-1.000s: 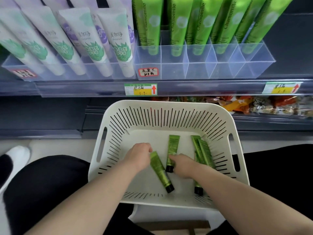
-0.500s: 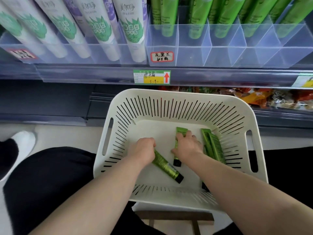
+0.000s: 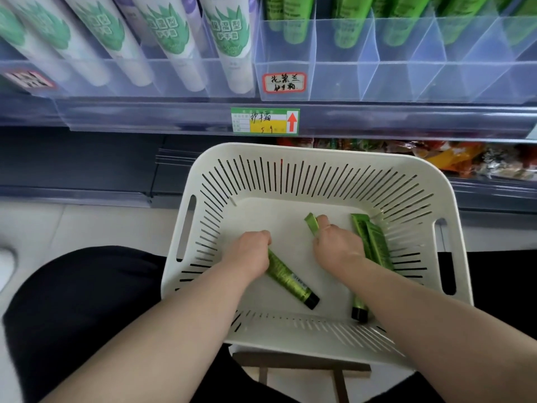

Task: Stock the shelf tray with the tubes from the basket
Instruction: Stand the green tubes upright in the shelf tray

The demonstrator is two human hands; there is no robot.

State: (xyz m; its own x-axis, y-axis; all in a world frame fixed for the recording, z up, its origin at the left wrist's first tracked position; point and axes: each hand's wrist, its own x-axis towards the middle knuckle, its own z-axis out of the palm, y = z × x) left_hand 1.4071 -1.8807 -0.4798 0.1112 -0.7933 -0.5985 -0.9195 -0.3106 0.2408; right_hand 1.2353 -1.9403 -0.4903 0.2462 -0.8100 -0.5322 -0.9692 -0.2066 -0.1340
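Right hand (image 3: 337, 248) has raised its gripped tube (image 3: 311, 223) beside spare tubes (image 3: 374, 242); left hand (image 3: 247, 254) grips another tube (image 3: 287, 282)

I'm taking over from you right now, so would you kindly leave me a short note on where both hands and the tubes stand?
The left-hand grip is curled round a green tube inside the white basket, with the cap end nearest the body.
The right-hand grip is curled round a second green tube, its crimped end poking out.
At least two spare green tubes lie along the basket's right side.
The clear shelf tray above holds green tubes further back.
Done: both tubes gripped.
Left: lift them into the tray, then fetch the rest.
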